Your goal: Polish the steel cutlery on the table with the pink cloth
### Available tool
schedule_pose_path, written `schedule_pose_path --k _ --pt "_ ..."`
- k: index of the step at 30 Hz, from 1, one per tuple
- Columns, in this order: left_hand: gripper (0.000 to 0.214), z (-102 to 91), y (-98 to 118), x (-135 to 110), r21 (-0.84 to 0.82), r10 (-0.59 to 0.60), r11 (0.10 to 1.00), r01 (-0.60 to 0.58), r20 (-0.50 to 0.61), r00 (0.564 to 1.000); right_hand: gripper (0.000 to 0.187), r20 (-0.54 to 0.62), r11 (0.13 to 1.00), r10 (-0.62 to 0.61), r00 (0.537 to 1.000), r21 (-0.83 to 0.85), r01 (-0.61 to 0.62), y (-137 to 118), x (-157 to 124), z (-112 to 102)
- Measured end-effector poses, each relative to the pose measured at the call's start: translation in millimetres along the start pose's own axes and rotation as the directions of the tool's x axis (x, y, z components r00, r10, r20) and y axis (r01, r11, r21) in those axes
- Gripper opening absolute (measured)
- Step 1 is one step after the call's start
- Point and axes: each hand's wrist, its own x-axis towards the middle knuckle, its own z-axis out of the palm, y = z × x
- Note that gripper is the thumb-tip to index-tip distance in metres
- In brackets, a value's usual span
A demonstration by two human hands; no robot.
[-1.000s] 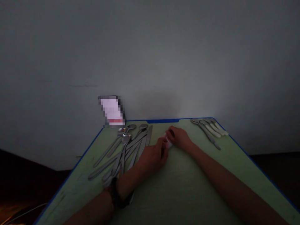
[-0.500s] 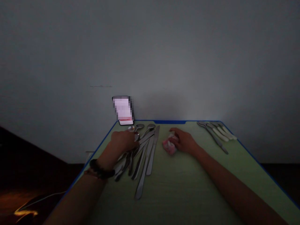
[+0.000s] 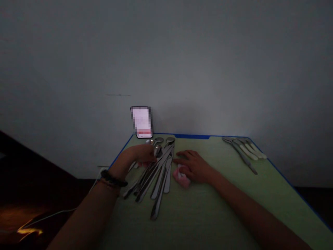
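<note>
My left hand (image 3: 143, 153) is over the left side of a pile of metal cutlery, its fingers curled down. A spoon (image 3: 157, 150) lies right by its fingertips; what the fingers pinch is hidden. Pinkish material shows under that hand. Several table knives (image 3: 155, 187) fan out toward me, with more spoons (image 3: 170, 140) at the far end. Just right of the pile, my right hand (image 3: 196, 167) has a crumpled pink and white cloth (image 3: 182, 177) under its thumb and palm. Its upper fingers stretch toward the knife handles.
A phone (image 3: 142, 121) with a blurred screen leans against the wall at the back left. Several forks and spoons, some with white handles (image 3: 251, 152), lie at the far right. The light green table (image 3: 203, 222) has a blue edge; a pale cable (image 3: 57, 212) runs at lower left.
My right hand has moved left and nearer to me, carrying the cloth to the pile's side, and its fingers have spread. My left hand has shifted slightly right; some cutlery handles have moved.
</note>
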Motion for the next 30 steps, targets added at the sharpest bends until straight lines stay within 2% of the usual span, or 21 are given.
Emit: schedule_pose_path --k 5,11,13,18,21,22,24,25,28,30 --pt "0.026 -1.7 -6.3 4.4 -0.018 0.036 0.999 -0.038 -0.074 0.997 0.039 -0.062 0.998 0.053 0.997 0.031 -0.051 -4.5 6.0 6.4" --pt "0.032 -6.0 -1.9 0.4 0.187 0.083 0.981 -0.047 -0.189 0.979 0.031 -0.227 0.974 0.227 0.947 0.072 -0.216 -1.7 5.6 8.6" --pt "0.029 -7.6 0.9 -2.2 0.234 0.088 0.972 -0.031 -0.237 0.968 0.031 -0.244 0.974 0.222 0.944 0.089 -0.206 -1.4 3.9 6.5" --pt "0.027 -7.6 11.8 -3.5 0.269 0.155 0.961 -0.056 -0.36 0.92 0.031 -0.197 0.991 0.083 0.977 0.116 -0.061 -3.4 0.6 2.0" --pt "0.033 0.8 29.1 -1.0 0.216 0.224 0.966 -0.144 -0.413 0.883 0.023 -0.253 0.984 0.147 0.956 0.132 -0.116 -2.5 -0.9 2.8" --pt "0.034 5.4 36.9 -0.1 0.19 0.252 0.964 -0.186 -0.428 0.868 0.02 -0.295 0.974 0.205 0.933 0.152 -0.166 -0.8 -2.5 2.8" --pt "0.03 16.7 53.8 1.7 0.129 0.287 0.958 -0.257 -0.48 0.829 0.018 -0.371 0.925 0.362 0.855 0.255 -0.281 5.6 -8.9 1.1" --pt "0.029 23.0 62.1 2.5 0.111 0.292 0.956 -0.272 -0.476 0.83 0.021 -0.392 0.881 0.451 0.801 0.339 -0.33 10.3 -13.5 -0.8" --pt "0.026 43.5 83.3 4.9 0.022 0.304 0.945 -0.328 -0.436 0.847 0.032 -0.342 0.676 0.686 0.642 0.627 -0.388 29.5 -29.7 -9.4" --pt "0.025 58.1 93.2 7.4 -0.271 0.271 0.88 -0.39 -0.387 0.881 0.035 -0.299 0.514 0.798 0.523 0.79 -0.333 43.6 -37.5 -15.0"
